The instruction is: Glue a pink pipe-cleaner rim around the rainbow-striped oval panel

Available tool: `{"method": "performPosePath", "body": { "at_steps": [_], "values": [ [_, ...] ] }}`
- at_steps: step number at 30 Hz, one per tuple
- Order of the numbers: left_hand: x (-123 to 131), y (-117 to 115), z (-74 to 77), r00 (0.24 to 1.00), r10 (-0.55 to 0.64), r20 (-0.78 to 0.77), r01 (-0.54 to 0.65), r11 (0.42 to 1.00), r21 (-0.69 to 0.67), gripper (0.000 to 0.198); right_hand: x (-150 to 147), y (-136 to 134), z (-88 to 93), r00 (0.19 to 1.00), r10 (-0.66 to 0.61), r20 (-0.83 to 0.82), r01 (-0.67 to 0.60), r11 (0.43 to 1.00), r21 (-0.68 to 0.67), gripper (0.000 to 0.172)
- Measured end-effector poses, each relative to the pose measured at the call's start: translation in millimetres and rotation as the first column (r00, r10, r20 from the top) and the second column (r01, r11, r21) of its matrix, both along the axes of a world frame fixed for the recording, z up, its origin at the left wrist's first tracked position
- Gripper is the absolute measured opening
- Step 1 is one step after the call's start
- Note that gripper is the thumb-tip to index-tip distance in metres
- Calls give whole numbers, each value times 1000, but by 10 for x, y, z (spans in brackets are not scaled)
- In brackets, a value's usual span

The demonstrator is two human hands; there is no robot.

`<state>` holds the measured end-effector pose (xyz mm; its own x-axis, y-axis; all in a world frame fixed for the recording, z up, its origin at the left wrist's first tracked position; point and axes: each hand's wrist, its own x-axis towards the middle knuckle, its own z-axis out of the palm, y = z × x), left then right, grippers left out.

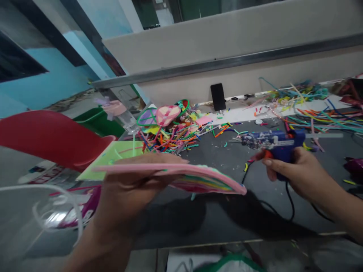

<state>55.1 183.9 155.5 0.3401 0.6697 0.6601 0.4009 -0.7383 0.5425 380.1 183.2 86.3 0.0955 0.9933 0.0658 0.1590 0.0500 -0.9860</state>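
Pink-edged craft piece (208, 182), gripped by the left hand (129, 194), ends clear of the right hand (297, 170) gripping a glue gun (285, 151).

head camera | looking from the wearer's head | facing forward and down | viewing the dark tabletop (207, 158) closely | reaching the pale partition (198, 49) behind it
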Motion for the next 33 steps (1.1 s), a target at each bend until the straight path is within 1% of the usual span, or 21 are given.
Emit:
{"method": "performPosePath", "body": {
  "at_steps": [1, 2, 4, 5, 6, 7, 8, 9, 10, 11, 12, 13, 15, 17, 19, 21, 23, 26, 28, 30, 33],
  "values": [
    [21, 76, -9, 999, 20, 44, -18, 999, -47, 31, 36, 68, 22, 1000, 26, 11, -26, 1000, -7, 30],
    [36, 148, 6, 996, 38, 85, -29, 995, -101, 28, 77, 102, 32, 999, 26, 21, -26, 999, -19, 29],
    [35, 278, 98, 989, 64, 134, -29, 968, -250, 20, 139, 76, 15, 997, -64, 36, 66, 997, -47, 27],
    [17, 335, 158, 986, 68, 150, -14, 942, -335, 17, 150, 31, -9, 992, -124, 28, 125, 990, -60, 28],
    [-10, 389, 213, 987, 36, 155, 32, 909, -415, 14, 146, -24, -38, 988, -155, 10, 155, 985, -72, 28],
    [-44, 438, 251, 989, -47, 139, 110, 862, -494, 12, 128, -78, -70, 986, -167, -5, 167, 984, -70, 28],
    [-80, 482, 264, 985, -118, 122, 166, 825, -541, 17, 97, -128, -99, 987, -163, -13, 162, 985, -61, 27],
    [-114, 518, 246, 976, -191, 105, 216, 794, -568, 21, 58, -169, -122, 990, -143, -18, 142, 989, -49, 26],
    [-140, 544, 194, 943, -323, 81, 303, 728, -615, 25, 12, -204, -138, 992, -122, -24, 121, 992, -35, 25],
    [-156, 561, 113, 896, -438, 70, 368, 647, -668, 29, -38, -235, -146, 994, -106, -38, 105, 994, -24, 25],
    [-159, 567, 10, 870, -488, 63, 388, 601, -699, 35, -91, -265, -146, 994, -91, -62, 90, 996, -24, 25],
    [-147, 565, -106, 852, -520, 57, 392, 561, -729, 41, -144, -298, -140, 992, -84, -98, 82, 996, -25, 25],
    [-86, 544, -333, 808, -584, 79, 401, 446, -800, 51, -243, -378, -112, 983, -64, -173, 59, 998, -35, 26],
    [5, 524, -500, 764, -639, 86, 400, 365, -841, 56, -321, -473, -75, 976, -30, -215, 17, 998, -60, 27],
    [97, 524, -583, 708, -700, 90, 396, 288, -872, 55, -368, -566, -38, 973, -30, -230, 8, 995, -95, 27],
    [165, 548, -599, 664, -743, 90, 386, 237, -892, 52, -381, -646, -14, 973, -67, -222, 36, 990, -139, 28],
    [200, 585, -581, 647, -758, 83, 371, 219, -902, 46, -367, -704, -16, 974, -106, -200, 72, 982, -174, 28],
    [205, 633, -537, 669, -741, 59, 342, 236, -910, 39, -315, -734, -98, 980, -138, -143, 101, 965, -240, 29],
    [203, 644, -509, 705, -708, 34, 314, 269, -911, 36, -279, -713, -196, 988, -123, -97, 90, 953, -291, 30],
    [211, 639, -487, 742, -670, -15, 269, 317, -910, 34, -251, -670, -293, 994, -88, -70, 60, 942, -329, 30],
    [250, 627, -484, 760, -642, -97, 216, 390, -895, 33, -215, -598, -363, 994, -81, -80, 47, 930, -366, 32]
  ]
}}
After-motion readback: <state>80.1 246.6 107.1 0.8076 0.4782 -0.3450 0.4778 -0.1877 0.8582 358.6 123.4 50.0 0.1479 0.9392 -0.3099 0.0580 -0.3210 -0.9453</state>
